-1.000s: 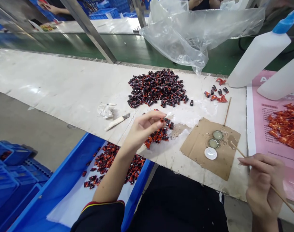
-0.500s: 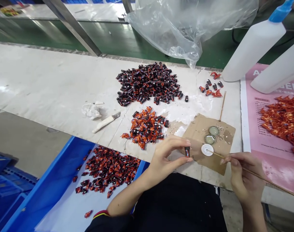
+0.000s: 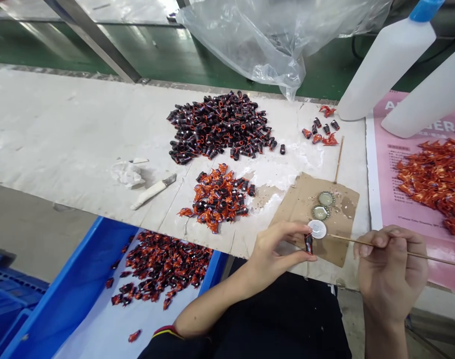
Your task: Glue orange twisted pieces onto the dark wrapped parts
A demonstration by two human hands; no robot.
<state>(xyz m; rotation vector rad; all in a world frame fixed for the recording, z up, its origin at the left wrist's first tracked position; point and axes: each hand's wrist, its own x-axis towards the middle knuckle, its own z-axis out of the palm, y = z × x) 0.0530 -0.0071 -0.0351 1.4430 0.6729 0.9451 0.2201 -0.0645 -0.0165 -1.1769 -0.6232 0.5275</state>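
Left fingers (image 3: pixel 291 229) pinch small dark tube (image 3: pixel 308 244) upright | right fingers (image 3: pixel 377 242) grip thin stick (image 3: pixel 344 238)

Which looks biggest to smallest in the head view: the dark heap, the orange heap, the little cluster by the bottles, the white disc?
1. dark heap
2. orange heap
3. little cluster
4. white disc, smallest even though it is nearest the camera

I am looking down on a person who is wearing black: dark cloth (image 3: pixel 283 319) is filling the near middle of my view. At the near left, a black sleeve (image 3: pixel 156 347) is ending in a cuff (image 3: pixel 168 331) edged with thin red and pale piping. The left hand (image 3: pixel 275 249) and right hand (image 3: pixel 393 271) are showing bare, and both forearms are uncovered.
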